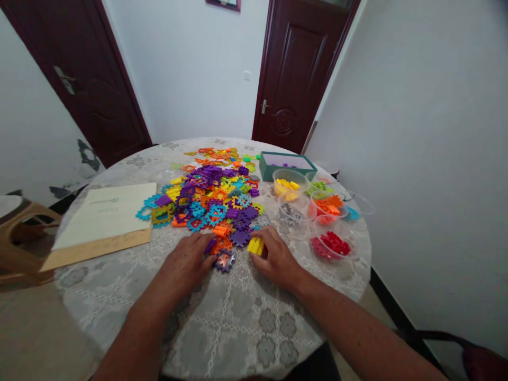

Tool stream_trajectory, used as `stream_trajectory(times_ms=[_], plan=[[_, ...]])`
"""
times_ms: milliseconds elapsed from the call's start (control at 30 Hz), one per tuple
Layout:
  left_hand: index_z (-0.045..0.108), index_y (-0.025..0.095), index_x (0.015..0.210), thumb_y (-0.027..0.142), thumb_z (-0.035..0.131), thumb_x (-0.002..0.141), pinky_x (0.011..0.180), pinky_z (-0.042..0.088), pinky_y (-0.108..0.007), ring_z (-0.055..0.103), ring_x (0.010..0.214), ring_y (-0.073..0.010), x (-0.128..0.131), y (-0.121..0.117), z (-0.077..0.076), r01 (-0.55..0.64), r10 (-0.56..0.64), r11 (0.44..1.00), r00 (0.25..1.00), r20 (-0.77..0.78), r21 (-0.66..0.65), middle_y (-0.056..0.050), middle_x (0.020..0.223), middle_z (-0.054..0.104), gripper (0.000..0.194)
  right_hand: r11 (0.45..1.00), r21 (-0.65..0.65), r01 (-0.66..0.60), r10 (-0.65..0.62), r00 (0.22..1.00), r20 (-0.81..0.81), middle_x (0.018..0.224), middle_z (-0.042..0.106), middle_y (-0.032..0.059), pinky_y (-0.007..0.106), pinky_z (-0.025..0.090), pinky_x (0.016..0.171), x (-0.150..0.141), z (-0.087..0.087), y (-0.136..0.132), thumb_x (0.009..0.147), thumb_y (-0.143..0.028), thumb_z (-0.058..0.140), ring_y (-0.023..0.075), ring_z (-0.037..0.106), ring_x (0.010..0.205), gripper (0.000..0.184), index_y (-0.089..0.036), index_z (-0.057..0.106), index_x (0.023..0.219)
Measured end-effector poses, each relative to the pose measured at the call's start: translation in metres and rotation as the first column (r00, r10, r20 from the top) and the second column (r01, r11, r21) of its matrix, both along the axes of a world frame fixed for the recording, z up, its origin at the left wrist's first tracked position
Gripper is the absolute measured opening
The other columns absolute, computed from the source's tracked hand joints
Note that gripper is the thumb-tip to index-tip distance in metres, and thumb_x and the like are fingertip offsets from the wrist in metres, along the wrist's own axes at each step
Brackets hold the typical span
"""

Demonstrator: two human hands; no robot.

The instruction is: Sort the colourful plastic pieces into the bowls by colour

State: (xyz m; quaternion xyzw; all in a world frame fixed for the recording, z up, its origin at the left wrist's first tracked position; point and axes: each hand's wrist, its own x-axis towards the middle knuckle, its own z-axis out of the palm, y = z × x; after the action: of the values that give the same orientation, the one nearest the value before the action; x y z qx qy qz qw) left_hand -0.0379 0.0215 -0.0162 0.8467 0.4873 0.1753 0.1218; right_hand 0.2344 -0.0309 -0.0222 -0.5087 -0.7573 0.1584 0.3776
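My right hand (pixel 275 258) is closed on a yellow plastic building piece (pixel 256 246) with ridged sides, held between thumb and fingers just above the tablecloth. At the near edge of the pile, the thumb and fingers of my left hand (pixel 189 260) close around a purple building piece (pixel 210 245). Beside that hand lie an orange block (pixel 220 231) and a dark purple toothed piece (pixel 225 261). The large mixed pile of toothed building pieces (pixel 216 214) spreads beyond both hands, in purple, orange, blue, yellow and green.
Clear plastic tubs stand at right: one with yellow pieces (pixel 287 185), one with orange pieces (pixel 329 205), one with red pieces (pixel 331 245). Behind them is a green box (pixel 268 170). A paper sheet on a board (pixel 107 217) lies left, near a brown stool (pixel 24 233).
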Motion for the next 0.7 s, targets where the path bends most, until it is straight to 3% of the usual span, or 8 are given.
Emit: stream_trajectory(times_ms=[200,300,500,600,700], plan=[[0.067,0.025,0.13,0.025,0.055,0.093,0.106,0.05,-0.045,0.064,0.121,-0.0299,-0.005,0.005,-0.007,0.017,-0.016,0.999,0.999,-0.03,0.029,-0.012,0.129,0.071,0.039,1.0,-0.021,0.0,0.0,1.0,-0.004,0.116,0.065,0.0073,0.038,0.051,0.09,0.002,-0.002,0.005,0.091,-0.021,0.067,0.0232,0.063,0.1,0.044,-0.027,0.057,0.133],[0.069,0.024,0.127,0.022,0.054,0.093,0.102,0.052,-0.044,0.067,0.116,-0.0298,-0.003,0.006,-0.005,-0.001,0.002,0.999,0.999,-0.034,0.036,-0.013,0.124,0.072,0.037,0.998,-0.036,-0.043,0.046,0.996,0.07,0.111,0.067,0.0078,0.039,0.051,0.092,0.007,0.009,0.004,0.097,-0.027,0.064,0.0238,0.064,0.102,0.034,-0.027,0.062,0.131],[0.07,0.02,0.125,0.018,0.051,0.091,0.104,0.051,-0.044,0.067,0.119,-0.0307,0.002,-0.001,0.009,-0.034,0.034,0.999,0.999,-0.009,0.012,-0.015,0.124,0.072,0.039,0.999,-0.033,0.008,0.002,0.958,0.288,0.116,0.067,0.0109,0.043,0.051,0.098,0.034,0.064,0.006,0.097,-0.025,0.059,0.0262,0.065,0.107,0.035,-0.026,0.064,0.132],[0.069,0.019,0.124,0.017,0.052,0.092,0.102,0.052,-0.043,0.067,0.116,-0.0295,0.002,-0.004,0.011,-0.04,0.04,0.999,0.999,0.031,0.004,-0.015,0.121,0.072,0.037,0.991,0.037,0.129,-0.133,0.893,0.429,0.126,0.067,0.0135,0.047,0.049,0.103,0.06,0.091,0.036,0.096,-0.029,0.059,0.031,0.064,0.114,0.036,-0.025,0.066,0.131],[0.067,0.021,0.127,0.016,0.054,0.092,0.103,0.052,-0.041,0.065,0.12,-0.0272,-0.001,-0.005,0.006,-0.066,0.064,0.998,0.994,0.089,0.021,-0.014,0.126,0.07,0.038,0.942,0.126,0.312,-0.327,0.76,0.561,0.127,0.067,0.0187,0.05,0.048,0.104,0.087,0.113,0.081,0.094,-0.028,0.062,0.0356,0.065,0.115,0.04,-0.02,0.067,0.133]])
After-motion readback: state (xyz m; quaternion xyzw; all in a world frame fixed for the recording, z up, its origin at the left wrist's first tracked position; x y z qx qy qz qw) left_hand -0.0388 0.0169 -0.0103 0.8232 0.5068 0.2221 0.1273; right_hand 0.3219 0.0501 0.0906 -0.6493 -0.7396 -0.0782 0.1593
